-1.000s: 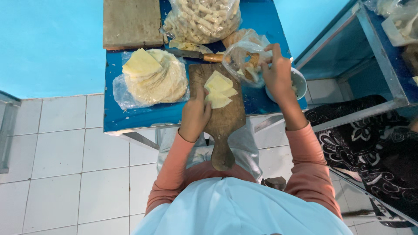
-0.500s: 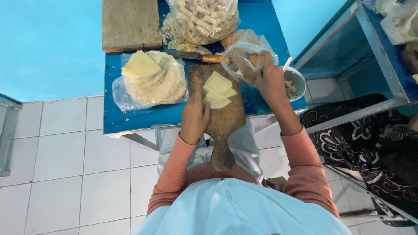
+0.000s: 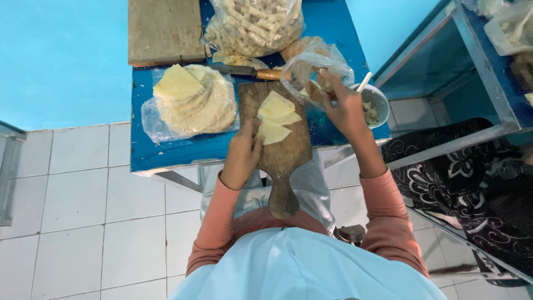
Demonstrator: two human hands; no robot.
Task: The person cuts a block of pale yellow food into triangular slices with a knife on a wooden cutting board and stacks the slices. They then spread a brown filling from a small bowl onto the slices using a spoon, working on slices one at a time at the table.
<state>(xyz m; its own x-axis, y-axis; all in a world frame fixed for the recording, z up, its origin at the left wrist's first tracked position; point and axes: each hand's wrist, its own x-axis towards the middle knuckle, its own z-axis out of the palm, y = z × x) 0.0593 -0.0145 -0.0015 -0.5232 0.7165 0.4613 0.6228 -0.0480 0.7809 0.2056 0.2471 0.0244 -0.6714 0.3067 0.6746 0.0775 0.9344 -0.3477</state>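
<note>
The left hand (image 3: 243, 153) rests closed-fingered on a wrapper (image 3: 273, 133) on the board (image 3: 280, 158); the right hand (image 3: 343, 105) pinches a bag (image 3: 311, 66) beside the bowl (image 3: 380, 103); tugged carelessly, the bag could probably tip the bowl off the table (image 3: 183, 150).

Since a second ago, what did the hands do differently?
The right hand came back from over the white bowl toward the clear plastic bag and now reaches into its open mouth. The left hand stayed on the folded dough wrappers on the wooden cutting board. The wrapper stack, knife and bag of rolled snacks did not move.
</note>
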